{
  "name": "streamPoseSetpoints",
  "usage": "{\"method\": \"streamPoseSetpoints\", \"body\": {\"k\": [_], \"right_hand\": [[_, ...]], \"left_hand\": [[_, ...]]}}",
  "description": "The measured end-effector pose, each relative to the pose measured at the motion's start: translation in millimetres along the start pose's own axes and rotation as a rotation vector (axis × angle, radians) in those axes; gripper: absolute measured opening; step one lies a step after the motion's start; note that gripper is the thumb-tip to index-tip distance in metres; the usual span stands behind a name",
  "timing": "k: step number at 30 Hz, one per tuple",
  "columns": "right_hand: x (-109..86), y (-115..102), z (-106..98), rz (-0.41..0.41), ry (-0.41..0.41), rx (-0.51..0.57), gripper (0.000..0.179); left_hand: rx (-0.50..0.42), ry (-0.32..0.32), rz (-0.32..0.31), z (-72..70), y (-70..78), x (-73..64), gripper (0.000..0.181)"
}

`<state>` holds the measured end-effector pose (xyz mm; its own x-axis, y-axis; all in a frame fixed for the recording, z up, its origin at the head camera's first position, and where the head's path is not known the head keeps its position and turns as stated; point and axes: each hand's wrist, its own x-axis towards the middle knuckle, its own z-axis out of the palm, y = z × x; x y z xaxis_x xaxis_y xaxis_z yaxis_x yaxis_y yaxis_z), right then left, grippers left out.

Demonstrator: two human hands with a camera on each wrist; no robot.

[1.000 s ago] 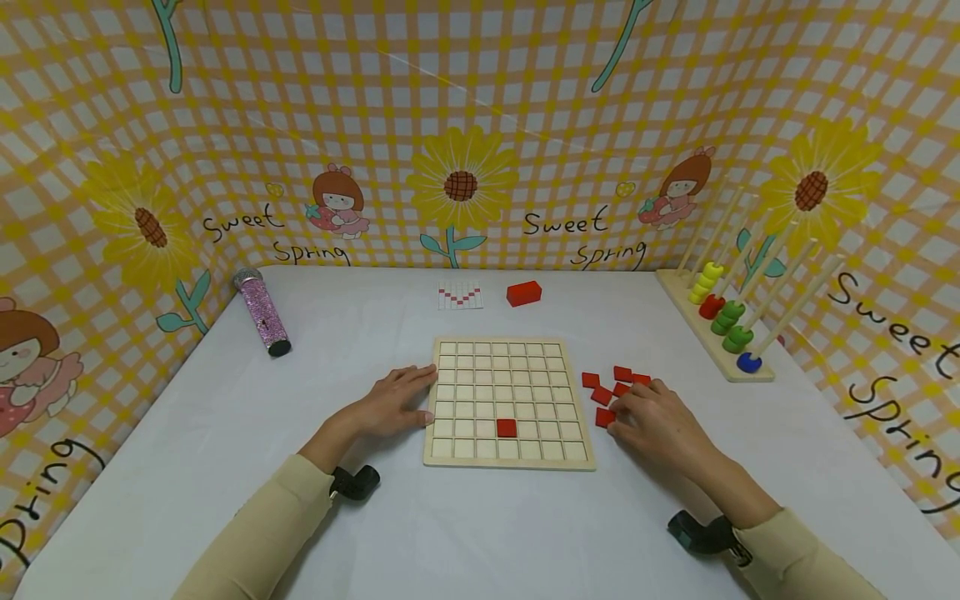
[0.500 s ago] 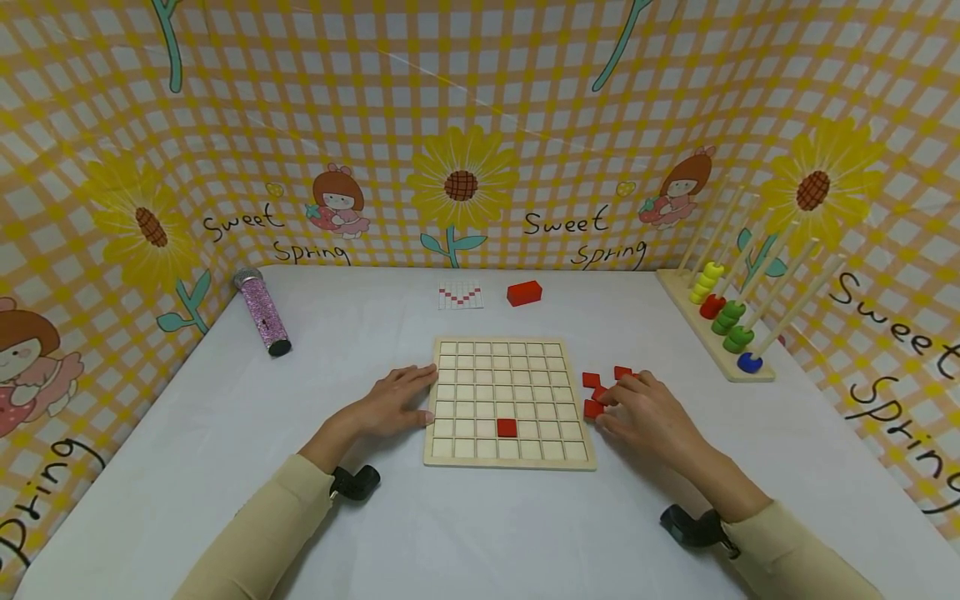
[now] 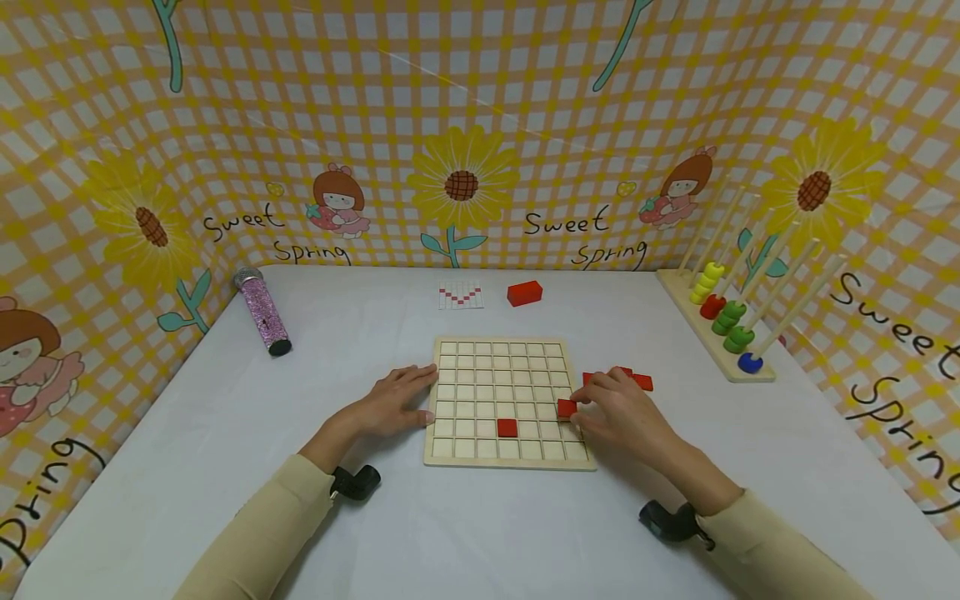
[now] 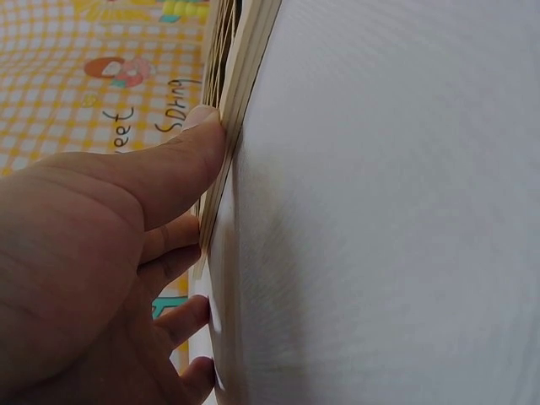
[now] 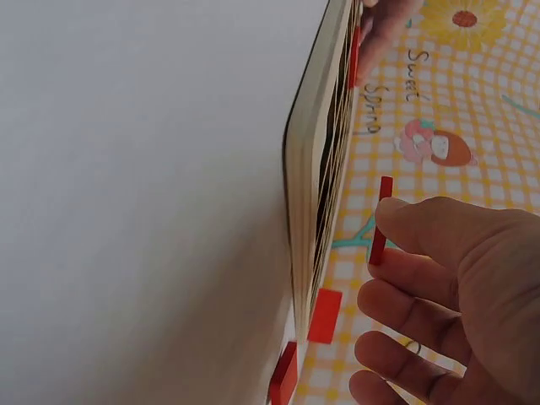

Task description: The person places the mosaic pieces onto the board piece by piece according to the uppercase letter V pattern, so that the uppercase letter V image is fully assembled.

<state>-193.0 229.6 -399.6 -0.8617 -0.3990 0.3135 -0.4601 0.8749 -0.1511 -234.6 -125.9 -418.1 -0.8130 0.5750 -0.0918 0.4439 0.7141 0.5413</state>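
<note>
A pale wooden grid board (image 3: 480,362) lies flat at mid-table, with one red square tile (image 3: 507,428) in a cell of its second row from the front. My left hand (image 3: 390,403) rests at the board's left edge; its thumb (image 4: 190,152) touches the rim in the left wrist view. Between thumb and index finger, my right hand (image 3: 626,415) pinches another red tile (image 5: 381,221), held above the board's right side. Behind that hand, several loose red tiles (image 3: 642,382) lie on the table, partly hidden by its fingers.
Beyond the board are a small card (image 3: 461,296) with a V of red squares and a red block (image 3: 524,293). A glittery pink microphone (image 3: 264,315) lies at the back left. At the right stands a peg stand with colored beads (image 3: 727,317).
My right hand has slid a red tile leftward from the loose ones, picked it up and carried it over the board's right edge. The left hand has stayed in place.
</note>
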Motion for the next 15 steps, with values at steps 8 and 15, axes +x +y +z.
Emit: {"method": "streamPoseSetpoints", "body": {"k": [8,15], "right_hand": [[11.9,-17.5,7.2,-0.047,0.000,0.011,0.019],[19.6,-32.8,11.4,-0.057,-0.044,0.026,0.022]], "left_hand": [[0.002,-0.003,0.011,-0.4,-1.3,0.7,0.070],[0.009,-0.011,0.025,-1.2,-1.1,0.7,0.070]]}}
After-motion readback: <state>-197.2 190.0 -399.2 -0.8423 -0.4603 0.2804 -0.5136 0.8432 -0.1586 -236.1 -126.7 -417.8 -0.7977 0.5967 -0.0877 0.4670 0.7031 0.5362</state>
